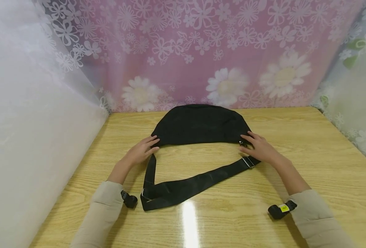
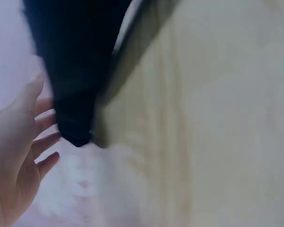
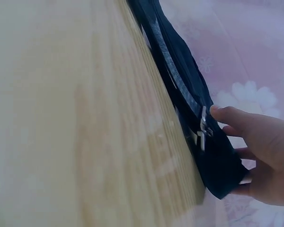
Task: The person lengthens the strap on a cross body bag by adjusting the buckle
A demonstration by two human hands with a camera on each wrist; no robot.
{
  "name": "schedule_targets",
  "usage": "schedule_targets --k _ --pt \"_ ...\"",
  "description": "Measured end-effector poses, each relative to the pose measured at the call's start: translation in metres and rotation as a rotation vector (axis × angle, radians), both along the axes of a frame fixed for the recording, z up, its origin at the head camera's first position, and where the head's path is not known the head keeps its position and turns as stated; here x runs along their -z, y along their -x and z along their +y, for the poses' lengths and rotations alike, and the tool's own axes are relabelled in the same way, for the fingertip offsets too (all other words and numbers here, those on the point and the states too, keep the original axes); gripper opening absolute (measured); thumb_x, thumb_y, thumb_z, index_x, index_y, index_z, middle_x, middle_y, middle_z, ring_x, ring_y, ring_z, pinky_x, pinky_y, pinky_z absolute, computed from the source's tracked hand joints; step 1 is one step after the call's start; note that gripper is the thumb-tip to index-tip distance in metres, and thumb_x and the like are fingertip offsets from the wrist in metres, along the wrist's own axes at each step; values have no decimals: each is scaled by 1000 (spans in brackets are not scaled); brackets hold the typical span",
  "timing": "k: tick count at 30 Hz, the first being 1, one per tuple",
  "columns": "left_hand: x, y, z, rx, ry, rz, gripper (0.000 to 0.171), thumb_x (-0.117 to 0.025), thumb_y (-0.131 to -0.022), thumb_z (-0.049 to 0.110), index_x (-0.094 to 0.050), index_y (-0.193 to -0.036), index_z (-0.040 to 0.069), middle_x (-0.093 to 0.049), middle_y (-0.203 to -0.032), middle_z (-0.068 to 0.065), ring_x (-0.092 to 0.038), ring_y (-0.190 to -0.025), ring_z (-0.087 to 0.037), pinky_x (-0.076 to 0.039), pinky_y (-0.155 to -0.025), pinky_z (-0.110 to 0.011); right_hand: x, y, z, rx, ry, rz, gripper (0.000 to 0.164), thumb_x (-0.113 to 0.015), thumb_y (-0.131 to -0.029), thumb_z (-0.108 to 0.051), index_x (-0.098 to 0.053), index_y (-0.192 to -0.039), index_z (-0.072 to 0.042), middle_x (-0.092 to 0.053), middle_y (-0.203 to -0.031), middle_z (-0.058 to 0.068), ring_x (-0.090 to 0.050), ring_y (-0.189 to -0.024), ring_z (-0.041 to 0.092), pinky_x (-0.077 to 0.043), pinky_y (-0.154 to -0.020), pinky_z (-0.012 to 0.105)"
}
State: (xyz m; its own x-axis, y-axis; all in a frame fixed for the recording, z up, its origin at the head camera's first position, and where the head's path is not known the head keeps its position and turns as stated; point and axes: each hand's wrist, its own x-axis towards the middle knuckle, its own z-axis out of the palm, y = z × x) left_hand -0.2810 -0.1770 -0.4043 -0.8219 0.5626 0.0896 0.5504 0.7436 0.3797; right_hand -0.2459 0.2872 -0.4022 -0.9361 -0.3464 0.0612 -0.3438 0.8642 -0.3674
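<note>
A black waist bag [image 1: 201, 125] lies on the wooden table, its curved edge toward the back. At its left corner rests my left hand [image 1: 142, 150], fingers extended over the fabric and thumb apart. In the left wrist view the fingers of that hand [image 2: 31, 146] overlap the bag's narrow end [image 2: 75, 118]. My right hand [image 1: 258, 148] touches the right corner, fingers spread loosely. In the right wrist view its thumb is right beside the metal zipper pulls [image 3: 203, 130], the other fingers partly hidden behind the bag. The black strap [image 1: 189, 187] loops toward me, with a metal slider [image 1: 248, 162] near my right hand.
Around the bag stretches a light wood tabletop [image 1: 310, 144]. A pink flowered curtain [image 1: 176, 69] hangs behind it, with pale sheeting [image 1: 40, 103] at the left and a flowered sheet [image 1: 359, 89] at the right. Each sleeve carries a small black wrist camera [image 1: 277, 210].
</note>
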Motion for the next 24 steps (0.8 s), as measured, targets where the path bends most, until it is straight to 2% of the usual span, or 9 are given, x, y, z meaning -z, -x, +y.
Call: schedule_targets --k 5,8,10,13,17,21,24 --pt "-32 -30 15 29 39 54 52 -47 -96 34 -40 -139 6 -30 -145 -13 -23 -133 -30 -23 -103 -48 -8 -13 3 -22 -32 53 57 -61 -90 -29 -42 -134 4 -27 -138 31 -20 -123 54 -22 -92 66" --pt "-49 -53 42 54 76 162 51 -51 -95 35 -44 -137 7 -37 -141 -12 -30 -130 -29 -28 -102 -45 -10 -20 5 -46 -32 84 53 -62 -89 -25 -47 -131 4 -33 -135 30 -23 -122 53 -24 -92 65" --pt "-55 -67 66 75 103 226 51 -52 -94 36 -46 -136 7 -41 -138 -12 -35 -127 -28 -31 -100 -44 -11 -24 5 -69 -35 103 50 -63 -89 -24 -50 -128 4 -37 -133 30 -25 -122 52 -24 -92 64" --pt "-51 -82 108 116 148 316 50 -51 -94 40 -49 -133 9 -46 -135 -9 -42 -122 -25 -36 -97 -39 -13 -31 6 -109 -38 111 47 -64 -88 -22 -53 -125 4 -41 -131 29 -26 -122 51 -23 -94 63" --pt "-37 -95 167 150 237 348 51 -48 -93 46 -50 -133 14 -49 -131 -4 -48 -116 -19 -41 -91 -31 -13 -38 5 -162 -35 70 48 -67 -85 -22 -54 -124 2 -44 -130 26 -28 -123 49 -26 -94 62" --pt "-19 -100 216 94 342 286 52 -47 -91 51 -50 -133 19 -51 -124 3 -48 -109 -12 -44 -81 -22 -10 -42 3 -201 -55 47 49 -73 -80 -23 -58 -121 -1 -49 -126 22 -34 -121 46 -29 -92 62" --pt "-4 -97 239 57 378 242 56 -49 -89 53 -49 -133 19 -49 -122 3 -45 -108 -11 -44 -78 -21 -7 -42 2 -227 -79 69 50 -77 -75 -19 -60 -118 -1 -54 -121 19 -42 -116 44 -27 -94 60"
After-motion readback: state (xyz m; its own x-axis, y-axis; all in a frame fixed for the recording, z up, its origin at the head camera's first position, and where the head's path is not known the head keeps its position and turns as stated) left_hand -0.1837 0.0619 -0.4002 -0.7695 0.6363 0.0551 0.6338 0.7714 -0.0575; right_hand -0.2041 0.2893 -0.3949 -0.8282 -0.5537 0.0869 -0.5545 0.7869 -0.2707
